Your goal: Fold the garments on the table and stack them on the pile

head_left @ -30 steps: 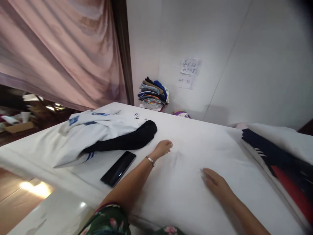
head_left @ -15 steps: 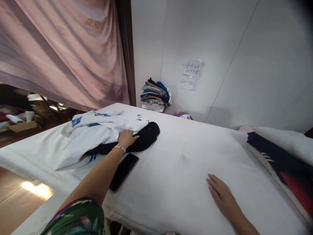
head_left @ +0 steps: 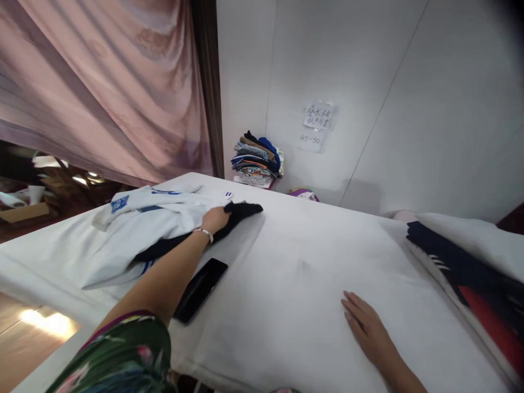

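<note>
My left hand (head_left: 215, 221) is closed on a black garment (head_left: 241, 213), lifting its near edge off the white table (head_left: 286, 273). What kind of garment it is cannot be made out; part of it runs under a crumpled white garment (head_left: 118, 240) with blue prints and stripes. Below my left forearm lies a black phone (head_left: 201, 289), flat on the table. My right hand (head_left: 366, 325) rests on the tabletop with its fingers stretched out, holding nothing.
Folded dark navy and red clothes (head_left: 470, 273) lie at the right edge. Beyond the far edge stands a stack of folded clothes (head_left: 256, 161) against the wall. Handwritten paper signs (head_left: 319, 115) hang above. A pink curtain (head_left: 123, 87) hangs at the left.
My left hand has gone from lying on the black garment to gripping it, and the garment's near edge has risen and bunched up. My right hand stays on the table.
</note>
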A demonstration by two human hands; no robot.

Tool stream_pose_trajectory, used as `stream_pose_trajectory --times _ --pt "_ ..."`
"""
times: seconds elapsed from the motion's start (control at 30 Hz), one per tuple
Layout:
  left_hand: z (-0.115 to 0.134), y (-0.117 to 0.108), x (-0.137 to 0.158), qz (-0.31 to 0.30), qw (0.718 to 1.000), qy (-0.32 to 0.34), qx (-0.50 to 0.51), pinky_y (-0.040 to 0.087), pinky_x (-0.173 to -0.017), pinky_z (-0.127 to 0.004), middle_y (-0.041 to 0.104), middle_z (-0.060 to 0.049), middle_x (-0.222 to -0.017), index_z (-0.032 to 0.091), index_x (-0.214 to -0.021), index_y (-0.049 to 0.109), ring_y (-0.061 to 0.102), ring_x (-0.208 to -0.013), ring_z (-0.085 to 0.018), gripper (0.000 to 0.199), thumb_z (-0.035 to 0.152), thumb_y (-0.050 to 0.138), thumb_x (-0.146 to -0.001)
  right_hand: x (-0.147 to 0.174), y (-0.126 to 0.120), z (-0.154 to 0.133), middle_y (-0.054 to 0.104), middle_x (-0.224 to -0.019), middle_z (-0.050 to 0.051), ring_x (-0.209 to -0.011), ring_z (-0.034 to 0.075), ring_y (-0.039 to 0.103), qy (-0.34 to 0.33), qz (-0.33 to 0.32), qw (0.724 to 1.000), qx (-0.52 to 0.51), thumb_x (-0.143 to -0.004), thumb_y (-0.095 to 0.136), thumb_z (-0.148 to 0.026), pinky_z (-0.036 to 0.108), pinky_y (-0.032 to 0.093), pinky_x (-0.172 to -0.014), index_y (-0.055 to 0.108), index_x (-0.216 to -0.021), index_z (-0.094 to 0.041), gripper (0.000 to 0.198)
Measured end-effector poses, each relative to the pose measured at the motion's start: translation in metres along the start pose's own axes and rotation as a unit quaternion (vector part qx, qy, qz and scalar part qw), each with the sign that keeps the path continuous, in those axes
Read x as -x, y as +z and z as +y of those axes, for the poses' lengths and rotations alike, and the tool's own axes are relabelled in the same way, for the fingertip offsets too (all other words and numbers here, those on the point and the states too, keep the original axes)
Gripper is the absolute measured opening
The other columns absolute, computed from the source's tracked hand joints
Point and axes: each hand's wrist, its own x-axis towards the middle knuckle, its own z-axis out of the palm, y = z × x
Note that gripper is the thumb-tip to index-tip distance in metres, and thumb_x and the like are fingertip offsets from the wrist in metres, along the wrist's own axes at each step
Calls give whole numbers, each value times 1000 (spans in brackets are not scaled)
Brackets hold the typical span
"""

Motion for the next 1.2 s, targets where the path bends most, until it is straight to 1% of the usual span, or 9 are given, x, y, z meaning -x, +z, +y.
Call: stream_pose_trajectory --times 0.23,0.37,0.5,0.63,0.7,0.83,0.93,1.1,1.2 --pt "36 -131 -53 214 969 8 122 47 -87 -32 65 -16 -115 0 -118 57 61 -105 -21 50 44 41 -97 -3 0 0 55 -138 3 -131 31 46 -3 18 1000 -7 -88 51 -41 49 37 -111 66 -122 -31 38" --pt "84 -166 -55 286 931 82 213 46 -86 -32 66 -13 -112 -2 -115 60 61 -106 -24 56 47 42 -95 -4 2 1 56 -136 2 -130 31 48 -6 26 1000 -17 -87 52 -44 52 39 -109 67 -119 -34 37" --pt "150 -136 -22 248 904 184 296 46 -85 -32 69 -15 -109 5 -116 63 63 -102 -22 46 43 50 -92 -4 -2 -3 58 -134 2 -129 32 48 19 35 997 -66 -84 56 -47 55 37 -110 69 -115 -33 35" --pt "203 -59 32 131 909 253 305 49 -78 -32 73 -11 -98 17 -103 70 67 -92 -23 30 40 59 -86 -18 -13 -24 58 -134 7 -126 33 51 125 31 969 -212 -81 60 -52 54 40 -107 60 -129 -31 52" --pt "220 -18 61 36 913 283 290 47 -80 -36 71 -16 -103 16 -105 69 66 -98 -26 34 41 52 -90 -34 -17 -40 54 -139 10 -126 33 51 150 11 936 -319 -78 64 -53 54 43 -103 42 -143 -31 72" --pt "240 41 116 -45 908 326 262 48 -72 -35 72 -15 -95 22 -97 73 68 -90 -24 28 41 56 -86 -79 -12 -78 44 -147 9 -126 30 52 190 -22 829 -526 -77 69 -52 49 50 -95 17 -149 -37 91" --pt "242 53 136 -91 897 365 232 49 -72 -34 73 -10 -91 28 -91 75 69 -88 -24 21 41 63 -80 -110 1 -101 55 -136 8 -116 30 59 208 -33 751 -626 -81 65 -50 46 53 -86 36 -139 -33 67" --pt "206 34 111 -160 875 431 152 51 -82 -28 73 0 -102 32 -102 72 66 -95 -21 41 61 52 -82 -135 15 -116 68 -109 7 -111 28 60 235 42 706 -667 -87 55 -32 40 55 -81 55 -108 -21 24" --pt "156 27 73 -96 926 357 81 39 -103 -34 63 -2 -128 31 -122 61 54 -119 -24 49 60 52 -83 -140 17 -113 71 -88 2 -92 22 66 283 87 647 -703 -80 61 -19 33 58 -74 57 -93 -22 15"
